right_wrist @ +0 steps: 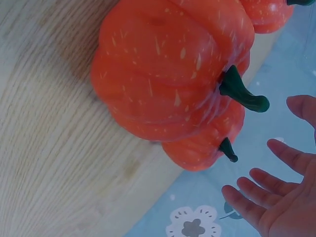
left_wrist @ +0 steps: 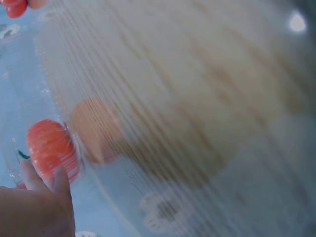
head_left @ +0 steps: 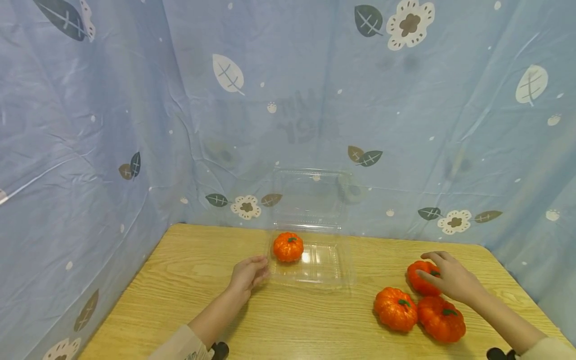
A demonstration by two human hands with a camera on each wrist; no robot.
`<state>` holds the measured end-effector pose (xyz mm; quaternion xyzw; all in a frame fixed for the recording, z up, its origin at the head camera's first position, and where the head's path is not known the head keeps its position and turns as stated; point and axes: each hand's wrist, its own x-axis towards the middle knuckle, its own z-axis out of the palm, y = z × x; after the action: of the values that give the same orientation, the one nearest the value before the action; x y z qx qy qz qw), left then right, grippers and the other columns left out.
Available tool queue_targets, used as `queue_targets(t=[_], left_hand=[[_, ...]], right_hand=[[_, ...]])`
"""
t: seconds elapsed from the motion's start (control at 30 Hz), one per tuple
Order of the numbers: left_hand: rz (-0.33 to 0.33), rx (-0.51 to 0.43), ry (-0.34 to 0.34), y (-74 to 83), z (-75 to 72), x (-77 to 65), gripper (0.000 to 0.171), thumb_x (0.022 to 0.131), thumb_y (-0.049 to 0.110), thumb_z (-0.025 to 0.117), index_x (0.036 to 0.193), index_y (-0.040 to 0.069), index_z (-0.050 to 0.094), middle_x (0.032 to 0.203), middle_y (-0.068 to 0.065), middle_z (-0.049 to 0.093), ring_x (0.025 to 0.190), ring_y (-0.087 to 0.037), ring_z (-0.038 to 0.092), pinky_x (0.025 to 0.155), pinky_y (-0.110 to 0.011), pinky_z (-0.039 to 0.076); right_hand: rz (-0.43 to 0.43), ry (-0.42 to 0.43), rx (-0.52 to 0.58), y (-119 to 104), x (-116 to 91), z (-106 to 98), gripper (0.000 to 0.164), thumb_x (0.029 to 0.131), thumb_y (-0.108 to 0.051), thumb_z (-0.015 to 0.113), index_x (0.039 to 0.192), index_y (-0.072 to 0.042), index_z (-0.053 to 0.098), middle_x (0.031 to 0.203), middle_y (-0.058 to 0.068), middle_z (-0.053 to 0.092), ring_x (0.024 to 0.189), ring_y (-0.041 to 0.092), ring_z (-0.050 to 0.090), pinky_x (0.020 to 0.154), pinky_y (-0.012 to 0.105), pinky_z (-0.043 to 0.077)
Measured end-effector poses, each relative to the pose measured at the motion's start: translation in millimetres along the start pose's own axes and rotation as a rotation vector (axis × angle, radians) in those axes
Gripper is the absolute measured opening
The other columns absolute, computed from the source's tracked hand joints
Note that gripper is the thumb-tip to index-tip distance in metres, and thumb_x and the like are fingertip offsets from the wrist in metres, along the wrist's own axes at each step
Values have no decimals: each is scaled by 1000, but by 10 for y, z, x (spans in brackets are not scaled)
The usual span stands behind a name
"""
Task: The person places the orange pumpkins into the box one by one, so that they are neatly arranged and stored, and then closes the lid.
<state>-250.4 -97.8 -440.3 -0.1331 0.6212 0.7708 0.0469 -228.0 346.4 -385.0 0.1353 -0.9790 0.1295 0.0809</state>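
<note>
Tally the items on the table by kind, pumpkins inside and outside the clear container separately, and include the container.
Pumpkin inside: 1
Pumpkins outside: 3
Clear container: 1
Total: 5

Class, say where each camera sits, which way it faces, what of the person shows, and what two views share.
Head: on the head, looking forward and down at the table, clear container and blue cloth; left hand, right hand and sleeves show.
Left wrist: on that wrist, looking past the left hand's fingers toward the pumpkin inside the container.
Right wrist: on that wrist, looking at loose pumpkins; the right hand's fingers show.
Shared: head and right wrist views show the loose pumpkins.
</note>
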Motion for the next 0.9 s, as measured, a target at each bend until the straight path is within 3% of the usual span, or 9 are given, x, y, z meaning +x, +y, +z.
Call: queue_targets(t=[0.4,0.9], left_hand=[[5,6,-4,7,3,-5,31,88,3,57,115,-13,53,88,-10,63,69,-10,61,65,-17,57],[7,-7,1,-7,15,-6,31,88,2,58,115,-12,53,91,-11,64,72,-11,61,69,-19,58]], right_hand=[[18,-62,23,32,30,77,53,83,-32,68,114,8,53,110,36,51,97,51,51,72,58,50],[-3,-79,13,133,64,168,58,76,-27,74,113,12,51,103,37,52,93,52,51,73,60,50]])
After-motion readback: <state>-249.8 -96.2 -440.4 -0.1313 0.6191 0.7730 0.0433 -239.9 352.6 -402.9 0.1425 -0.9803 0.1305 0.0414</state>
